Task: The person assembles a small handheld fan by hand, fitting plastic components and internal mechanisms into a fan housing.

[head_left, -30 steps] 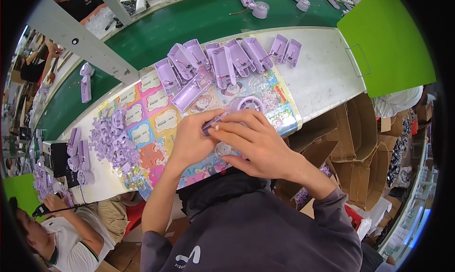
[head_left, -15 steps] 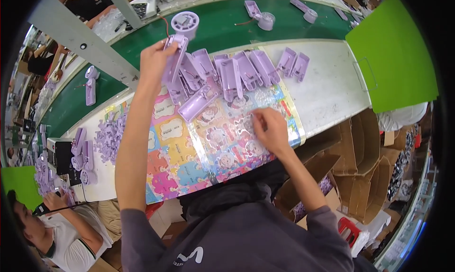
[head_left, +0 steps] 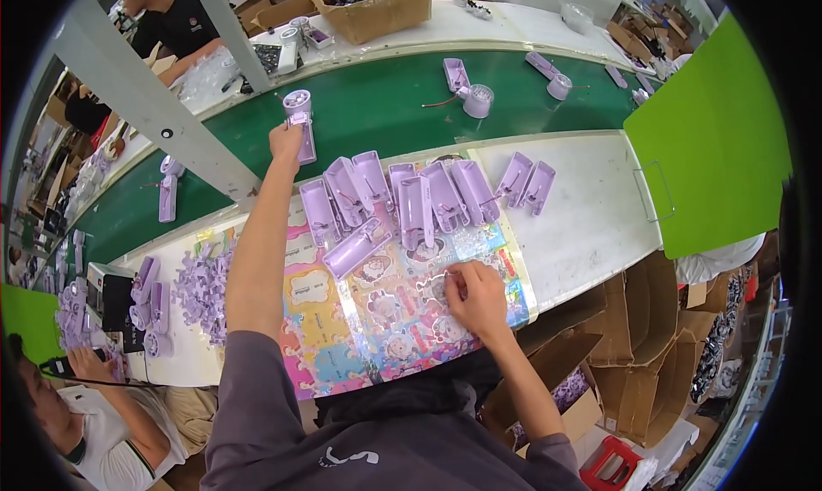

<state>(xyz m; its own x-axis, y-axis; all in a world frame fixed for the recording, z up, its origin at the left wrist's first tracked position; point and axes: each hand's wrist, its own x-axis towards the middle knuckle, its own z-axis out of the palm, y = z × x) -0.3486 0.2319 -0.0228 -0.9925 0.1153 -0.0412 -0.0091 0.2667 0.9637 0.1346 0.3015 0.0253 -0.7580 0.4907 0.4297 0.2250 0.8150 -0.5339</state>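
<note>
Out over the green conveyor belt, my left hand (head_left: pixel 285 142) is closed on a light purple handheld fan body (head_left: pixel 306 142), gripping it beside the joint between round head and open handle. My right hand (head_left: pixel 479 298) hovers low over or rests on the colourful cartoon mat (head_left: pixel 328 324); its fingers are curled toward the thumb, and whatever they may hold is hidden. Between my hands and the belt stands a row of purple handle shells (head_left: pixel 416 208), some with thin wires inside. One shell (head_left: pixel 353 249) lies tilted in front of the row, and two more (head_left: pixel 525 183) sit at its right.
More fan bodies (head_left: pixel 478 102) lie on the belt (head_left: pixel 377 106). A pile of small purple parts (head_left: pixel 204 285) is left of my arm. A grey post (head_left: pixel 158 106) rises at left, a green panel (head_left: pixel 711 148) at right. Cardboard boxes (head_left: pixel 646 311) stand below right; a co-worker (head_left: pixel 120 422) sits lower left.
My left hand has carried the fan body from above the shells out to the belt. My right hand stays over the mat, fingers still curled. The view has tilted upward.
</note>
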